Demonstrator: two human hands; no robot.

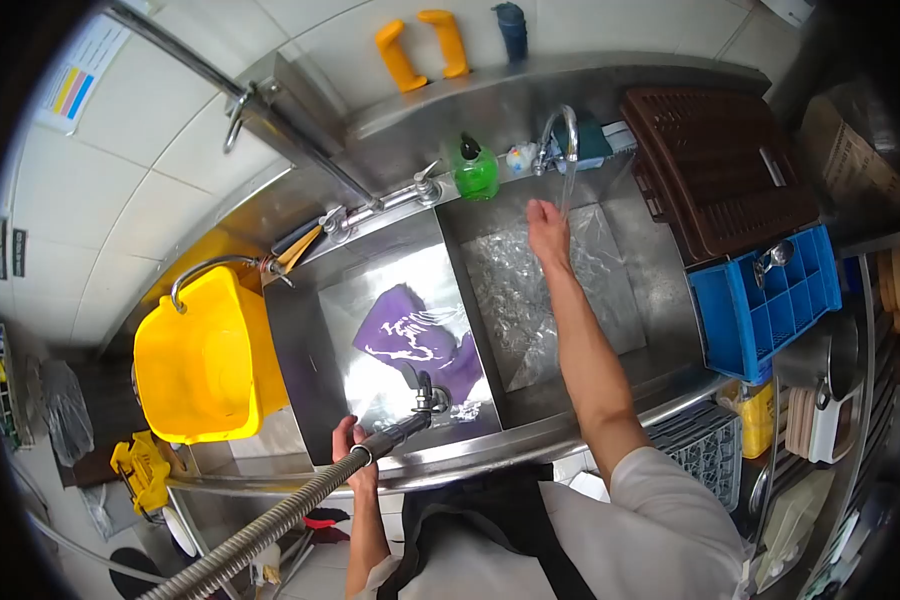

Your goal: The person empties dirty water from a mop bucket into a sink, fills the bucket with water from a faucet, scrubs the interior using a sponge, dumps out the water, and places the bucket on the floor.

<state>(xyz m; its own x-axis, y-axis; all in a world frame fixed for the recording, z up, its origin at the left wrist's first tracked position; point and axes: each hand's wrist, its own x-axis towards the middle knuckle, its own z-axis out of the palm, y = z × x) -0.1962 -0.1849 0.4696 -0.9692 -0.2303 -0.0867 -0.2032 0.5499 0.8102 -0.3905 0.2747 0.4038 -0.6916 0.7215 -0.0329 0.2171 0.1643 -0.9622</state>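
Observation:
My right hand (548, 232) is over the right sink basin (620, 230), beside the thin water stream from the curved faucet (569, 125). Its fingers look bent, and whether they hold anything is hidden. Clear plastic sheeting (530, 290) lies in that basin. My left hand (353, 445) is at the front edge of the left basin (310, 360), next to the sprayer (410, 428) on its metal hose; the hose partly covers the fingers, so a grip cannot be made out. Below the sprayer head, a purple item (400, 325) lies wet in the left basin.
A green soap bottle (477, 175) stands behind the basins. At left is a yellow bucket (205, 355). On the right sit a brown crate (710, 160) and a blue divided rack (770, 300). The flexible hose (260, 520) crosses the lower left.

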